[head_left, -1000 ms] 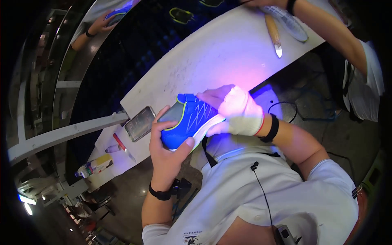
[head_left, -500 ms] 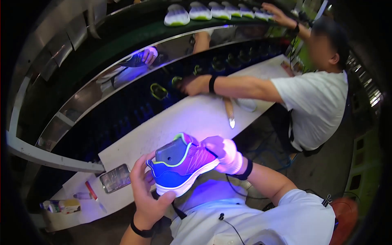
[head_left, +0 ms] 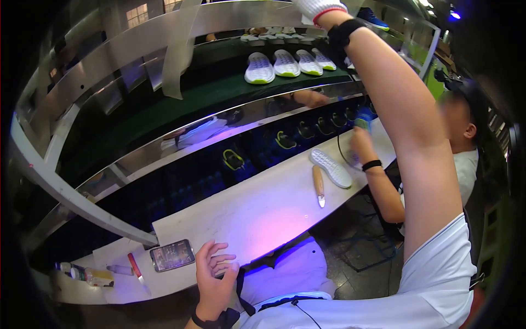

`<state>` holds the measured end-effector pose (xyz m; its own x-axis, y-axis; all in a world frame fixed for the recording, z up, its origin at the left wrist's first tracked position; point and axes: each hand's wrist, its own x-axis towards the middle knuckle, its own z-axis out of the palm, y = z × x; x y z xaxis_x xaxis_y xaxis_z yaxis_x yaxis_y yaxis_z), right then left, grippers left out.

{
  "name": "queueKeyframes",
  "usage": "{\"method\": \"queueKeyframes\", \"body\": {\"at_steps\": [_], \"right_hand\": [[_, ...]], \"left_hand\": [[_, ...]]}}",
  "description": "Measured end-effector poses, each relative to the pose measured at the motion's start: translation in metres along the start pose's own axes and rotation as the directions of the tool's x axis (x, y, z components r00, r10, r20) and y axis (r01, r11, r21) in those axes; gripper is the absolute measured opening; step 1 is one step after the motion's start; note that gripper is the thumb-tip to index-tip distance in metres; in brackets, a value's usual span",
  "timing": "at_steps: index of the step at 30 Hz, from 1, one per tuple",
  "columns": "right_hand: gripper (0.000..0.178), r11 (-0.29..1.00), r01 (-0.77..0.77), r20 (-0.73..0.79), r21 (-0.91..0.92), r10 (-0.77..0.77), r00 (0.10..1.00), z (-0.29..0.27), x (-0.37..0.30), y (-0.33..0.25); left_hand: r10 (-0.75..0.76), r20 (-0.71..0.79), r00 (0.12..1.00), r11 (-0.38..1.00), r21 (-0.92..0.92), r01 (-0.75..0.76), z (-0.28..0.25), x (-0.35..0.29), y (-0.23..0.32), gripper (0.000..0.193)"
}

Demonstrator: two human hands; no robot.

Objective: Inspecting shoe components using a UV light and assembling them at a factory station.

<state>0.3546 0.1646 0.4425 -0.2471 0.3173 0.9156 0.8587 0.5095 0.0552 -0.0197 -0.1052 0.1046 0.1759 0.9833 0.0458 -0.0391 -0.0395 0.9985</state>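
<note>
White bench (head_left: 219, 225), part lit pinkish-purple, phone (head_left: 172, 255) on it | our left hand (head_left: 215, 277) is just right of the phone, fingers loosely curled, empty | our gloved right hand (head_left: 320, 7) is way up beyond the phone, cut off, so we can't tell its grip | blue shoe (head_left: 373, 20) near that hand, far past the phone too

Through my remote feed, I count one phone (head_left: 172, 255), one red-handled tool (head_left: 135, 267), one wooden-handled tool (head_left: 318, 180) and one loose sole (head_left: 331, 168) on the table (head_left: 233, 211). Beyond the table, I count four green-tipped soles (head_left: 287, 63) in the nearest row.
</note>
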Motion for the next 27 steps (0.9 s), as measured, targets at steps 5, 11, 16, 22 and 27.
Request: {"method": "queueKeyframes", "body": {"at_steps": [5,11,16,22,27], "right_hand": [[0.058,0.964,-0.113,0.496,-0.239,0.222,0.839,0.101,-0.075,0.003],[0.041,0.905,-0.345,0.595,-0.249,0.424,0.683,0.126,-0.122,0.004],[0.037,0.922,-0.352,0.485,-0.164,0.386,0.785,0.104,-0.118,-0.027],[0.04,0.923,-0.36,0.515,-0.137,0.377,0.77,0.104,-0.123,-0.021],[0.038,0.942,-0.311,0.479,-0.124,0.331,0.813,0.11,-0.137,-0.007]], "left_hand": [[0.023,-0.094,0.995,0.993,0.118,-0.011,-0.007,0.037,-0.028,0.064],[0.188,0.048,0.981,0.885,0.425,-0.191,0.021,0.185,-0.088,0.066],[-0.021,-0.377,0.926,0.854,0.475,0.213,0.056,0.35,-0.157,0.098],[-0.532,-0.28,0.799,0.83,0.017,0.558,0.078,0.396,-0.172,0.07],[-0.594,0.156,0.789,0.487,-0.711,0.507,0.065,0.322,-0.121,0.04]]}}
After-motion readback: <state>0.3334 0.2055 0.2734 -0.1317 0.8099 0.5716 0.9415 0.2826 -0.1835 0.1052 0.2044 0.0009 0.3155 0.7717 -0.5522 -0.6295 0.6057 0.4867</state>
